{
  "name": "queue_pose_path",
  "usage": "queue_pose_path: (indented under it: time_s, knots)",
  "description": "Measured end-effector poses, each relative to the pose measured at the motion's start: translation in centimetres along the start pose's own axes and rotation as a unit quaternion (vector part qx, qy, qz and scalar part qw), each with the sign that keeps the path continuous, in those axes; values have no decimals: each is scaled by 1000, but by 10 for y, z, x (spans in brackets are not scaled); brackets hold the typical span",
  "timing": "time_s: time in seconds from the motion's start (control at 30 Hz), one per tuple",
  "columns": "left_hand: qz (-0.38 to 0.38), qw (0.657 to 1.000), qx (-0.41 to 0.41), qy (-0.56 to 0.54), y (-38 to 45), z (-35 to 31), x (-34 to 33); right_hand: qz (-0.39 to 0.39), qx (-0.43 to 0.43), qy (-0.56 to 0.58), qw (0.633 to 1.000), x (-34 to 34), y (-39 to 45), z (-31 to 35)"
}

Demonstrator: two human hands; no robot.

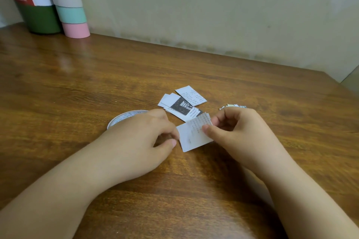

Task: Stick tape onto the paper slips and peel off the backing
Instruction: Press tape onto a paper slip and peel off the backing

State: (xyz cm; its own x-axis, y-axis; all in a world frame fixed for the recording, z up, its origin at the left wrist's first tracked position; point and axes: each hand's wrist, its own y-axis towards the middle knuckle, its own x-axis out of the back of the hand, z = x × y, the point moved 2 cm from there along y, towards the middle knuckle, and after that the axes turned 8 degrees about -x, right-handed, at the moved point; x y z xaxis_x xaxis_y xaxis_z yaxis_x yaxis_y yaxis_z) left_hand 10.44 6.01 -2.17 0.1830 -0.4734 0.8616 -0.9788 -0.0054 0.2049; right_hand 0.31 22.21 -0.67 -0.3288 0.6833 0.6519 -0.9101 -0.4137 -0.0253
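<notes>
Wooden table [77, 87]; tape roll [124, 117] left of held paper slip [191, 136], half hidden behind left hand [139, 141]; loose slips [182, 103] just beyond; slip pinched by left hand and right hand [239, 134]; risk: crumpling or tearing if pulled unevenly; tape strip, backing indiscernible

A white paper slip [192, 135] with faint print is held tilted above the worktop [252, 91]. More printed slips [182, 103] lie overlapping just beyond it. A white tape roll [124, 118] lies flat, left.
</notes>
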Motion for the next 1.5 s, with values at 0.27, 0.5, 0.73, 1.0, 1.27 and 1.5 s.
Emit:
queue_pose_path:
  time_s: [0.27,0.5,0.73,1.0,1.27,1.5]
  knots:
    - [-188,955,87,-213,4,0,13,59,56,314,946,5,-8,14]
    - [-169,906,82,-379,5,-4,13,80,57,356,929,2,-12,16]
    - [-179,904,82,-378,5,-5,14,32,66,337,939,1,-13,19]
    - [-189,910,66,-364,4,-6,13,6,57,328,943,1,-12,17]
    - [-188,914,59,-355,4,-6,13,-8,64,323,944,0,-11,16]
    - [-188,913,66,-355,4,-5,13,-7,67,313,948,-1,-8,12]
